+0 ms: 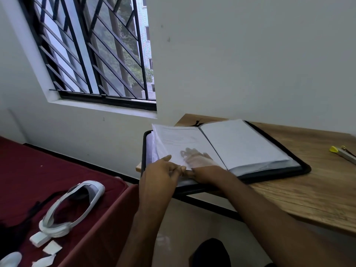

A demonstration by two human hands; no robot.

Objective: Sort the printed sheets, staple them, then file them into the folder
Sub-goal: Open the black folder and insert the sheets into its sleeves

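Folder [273,166]: a black, zip-edged display book lying open on the left end of the wooden table [308,189], its left half hanging over the table's left edge; set flat, most likely so the sleeves can be loaded from the near side.
Left-hand pages [173,139]: a fanned stack of clear, glossy plastic sleeves with faintly printed sheets showing through.
Right-hand pages [242,143]: a thicker, squared block of sleeves holding pale sheets, lying flat.
Left hand [159,176]: at the near edge of the left-hand stack, fingers curled and pinching a sleeve's lower edge, thumb laid on top; judged to be holding the sleeve's mouth apart.
Right hand [200,160]: fingers straight and slid inside the sleeve, seen hazily through the plastic; whether they carry a sheet in with them I cannot tell.
Step in hand: filing, judged from the hand inside the pocket.
Yellow-tipped tool [342,155]: at the table's right edge, partly cut off; possibly the stapler, too little shown to be sure.
Headset strap [71,207]: a white, curved band on the maroon bed cover [57,170], well apart to the left.
Window [92,51]: black diagonal grille, trees beyond.
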